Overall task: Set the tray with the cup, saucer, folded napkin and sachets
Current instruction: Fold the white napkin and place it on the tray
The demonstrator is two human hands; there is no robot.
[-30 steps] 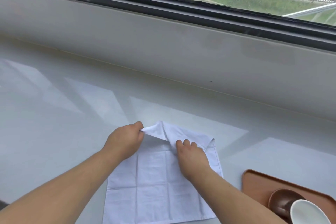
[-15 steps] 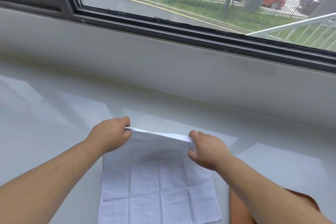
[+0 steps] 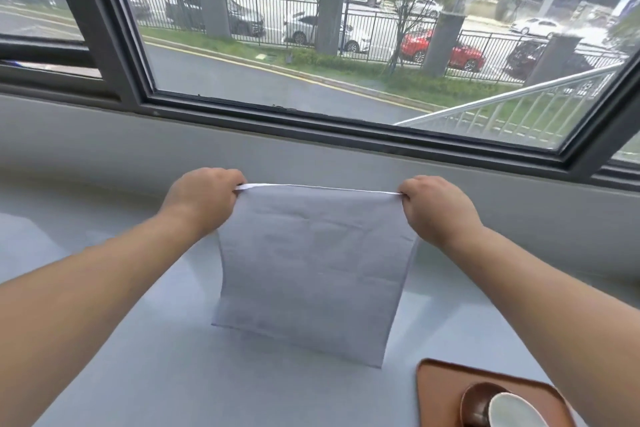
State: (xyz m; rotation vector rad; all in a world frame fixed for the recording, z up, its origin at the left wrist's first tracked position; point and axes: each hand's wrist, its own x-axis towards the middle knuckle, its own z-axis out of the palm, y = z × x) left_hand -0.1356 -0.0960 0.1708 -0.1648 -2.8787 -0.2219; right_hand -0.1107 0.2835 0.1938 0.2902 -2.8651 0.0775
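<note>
A white cloth napkin [image 3: 311, 263] hangs spread out above the counter, its top edge pulled taut. My left hand [image 3: 202, 196] pinches the napkin's top left corner and my right hand [image 3: 436, 208] pinches the top right corner. The napkin's lower edge hangs just over the counter. At the bottom right lies a brown tray [image 3: 440, 381]. On it sits a brown saucer [image 3: 476, 400] with a white cup [image 3: 512, 411] on top, partly cut off by the frame edge. No sachets are in view.
The pale grey counter [image 3: 138, 374] runs left and forward to a low wall [image 3: 104, 139] under a dark-framed window [image 3: 311, 121]. My right forearm passes above the tray's right side.
Both hands have lifted the napkin's far edge off the counter and moved apart, so the cloth now hangs stretched between them. The view has tilted upward.
</note>
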